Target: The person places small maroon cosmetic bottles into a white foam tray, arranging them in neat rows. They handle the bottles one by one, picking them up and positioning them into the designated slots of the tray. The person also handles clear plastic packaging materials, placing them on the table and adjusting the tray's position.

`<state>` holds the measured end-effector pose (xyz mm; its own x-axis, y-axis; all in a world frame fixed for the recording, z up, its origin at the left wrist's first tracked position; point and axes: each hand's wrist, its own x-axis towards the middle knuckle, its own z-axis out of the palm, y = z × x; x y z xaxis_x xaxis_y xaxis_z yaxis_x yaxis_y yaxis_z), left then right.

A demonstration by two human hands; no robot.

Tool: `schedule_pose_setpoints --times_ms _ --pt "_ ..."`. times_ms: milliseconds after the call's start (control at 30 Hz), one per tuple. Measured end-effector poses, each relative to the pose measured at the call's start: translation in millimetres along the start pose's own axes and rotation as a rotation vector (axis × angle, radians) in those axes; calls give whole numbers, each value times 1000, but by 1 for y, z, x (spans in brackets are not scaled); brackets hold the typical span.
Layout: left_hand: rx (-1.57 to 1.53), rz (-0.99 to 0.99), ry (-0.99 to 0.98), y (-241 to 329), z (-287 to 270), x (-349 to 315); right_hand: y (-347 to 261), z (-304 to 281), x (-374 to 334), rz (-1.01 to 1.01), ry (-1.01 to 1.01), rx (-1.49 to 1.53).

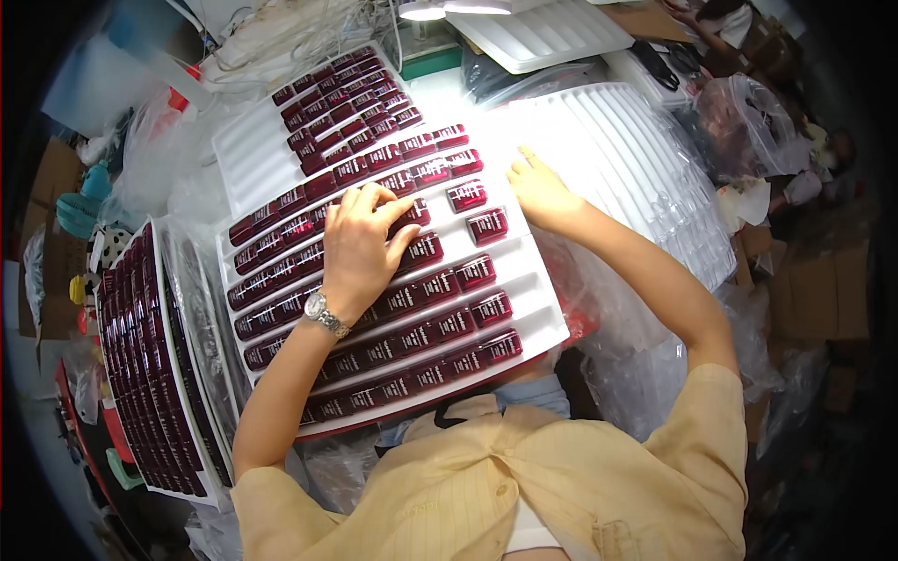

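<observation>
A white ridged tray [535, 323] lies tilted before me, holding rows of small glossy dark-red blocks [400, 297] with pale printing. My left hand [363, 234], with a metal watch [323, 313] at its wrist, rests on the upper middle rows. Its thumb and forefinger lie on either side of one dark-red block [409, 216]; the other fingers bend over the same row. To the right of that row, two blocks [486, 225] stand apart from their neighbours. My right hand [543, 190] is at the tray's upper right edge, fingers stretched out, with nothing seen in it.
Behind is a second tray [245, 164] partly filled with similar blocks. A stack of filled trays [154, 365] leans at the left. White ridged trays [613, 159] under clear plastic lie at the right, and another tray [538, 37] sits below a bright lamp [454, 7].
</observation>
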<state>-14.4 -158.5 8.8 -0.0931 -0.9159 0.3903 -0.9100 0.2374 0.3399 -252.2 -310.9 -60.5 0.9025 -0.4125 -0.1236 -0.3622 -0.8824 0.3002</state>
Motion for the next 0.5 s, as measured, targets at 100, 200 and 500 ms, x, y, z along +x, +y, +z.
schedule_pose_setpoints --times_ms 100,200,500 --pt "-120 -50 -36 -5 -2 6 11 -7 2 -24 428 194" --pt "-252 -69 -27 -10 0 8 24 -43 -4 160 467 182" --pt "-977 -171 189 24 -1 13 -36 -143 4 264 534 1906"
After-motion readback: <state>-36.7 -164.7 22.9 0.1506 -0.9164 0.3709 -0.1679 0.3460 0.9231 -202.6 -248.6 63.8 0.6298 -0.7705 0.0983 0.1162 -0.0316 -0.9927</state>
